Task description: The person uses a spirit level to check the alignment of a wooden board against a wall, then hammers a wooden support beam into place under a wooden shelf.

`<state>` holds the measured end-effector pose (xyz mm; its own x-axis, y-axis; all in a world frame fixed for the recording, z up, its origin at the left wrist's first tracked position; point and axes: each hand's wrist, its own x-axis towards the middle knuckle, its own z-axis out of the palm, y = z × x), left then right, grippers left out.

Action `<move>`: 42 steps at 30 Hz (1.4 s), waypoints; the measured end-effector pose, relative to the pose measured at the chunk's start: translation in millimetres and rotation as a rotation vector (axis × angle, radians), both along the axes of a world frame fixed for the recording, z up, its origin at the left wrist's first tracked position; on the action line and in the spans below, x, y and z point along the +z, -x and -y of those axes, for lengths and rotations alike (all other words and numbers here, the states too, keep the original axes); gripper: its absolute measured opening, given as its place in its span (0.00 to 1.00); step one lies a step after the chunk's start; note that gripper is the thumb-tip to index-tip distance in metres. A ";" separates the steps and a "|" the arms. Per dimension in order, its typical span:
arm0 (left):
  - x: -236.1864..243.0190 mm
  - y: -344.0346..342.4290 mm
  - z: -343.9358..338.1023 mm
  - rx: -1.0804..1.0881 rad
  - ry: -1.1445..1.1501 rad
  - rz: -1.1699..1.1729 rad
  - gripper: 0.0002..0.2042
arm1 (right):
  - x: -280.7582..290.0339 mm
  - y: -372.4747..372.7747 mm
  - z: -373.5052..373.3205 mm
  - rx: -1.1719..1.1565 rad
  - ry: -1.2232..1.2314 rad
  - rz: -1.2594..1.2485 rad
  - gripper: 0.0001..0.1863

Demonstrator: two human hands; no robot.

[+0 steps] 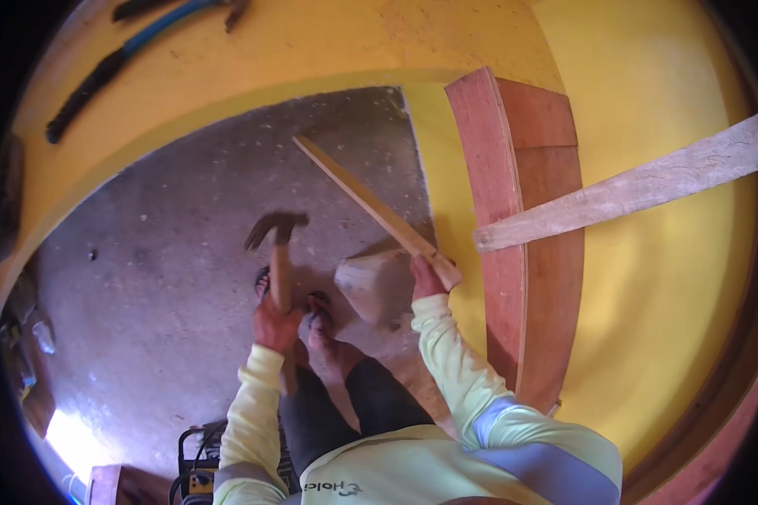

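Observation:
My left hand is closed round the wooden handle of a claw hammer. The hammer's dark head points away from me, above my feet, and is a little blurred. My right hand grips the near end of a long, thin wooden strip. From that hand the strip slants away to the far left over the floor. Beneath the strip, near my right hand, a pale block sits on the floor.
A reddish wooden box-like panel stands along the yellow wall on my right. A rough plank juts across it. On the yellow ledge lies a blue-and-black handled tool. A dark-framed machine stands at lower left.

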<state>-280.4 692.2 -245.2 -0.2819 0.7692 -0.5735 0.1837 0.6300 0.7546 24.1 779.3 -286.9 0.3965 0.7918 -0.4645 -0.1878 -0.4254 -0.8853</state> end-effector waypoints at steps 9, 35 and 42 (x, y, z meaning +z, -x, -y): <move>66.6 93.6 175.3 -0.127 0.552 -0.261 0.12 | 103.3 110.2 -42.2 0.642 -0.594 0.571 0.27; 93.7 260.5 21.0 -1.375 0.806 -0.712 0.14 | 341.8 50.1 149.0 0.008 -0.462 1.117 0.16; 98.8 210.6 -54.5 -1.500 0.595 -0.861 0.16 | 408.1 29.4 183.3 0.257 -0.348 1.280 0.18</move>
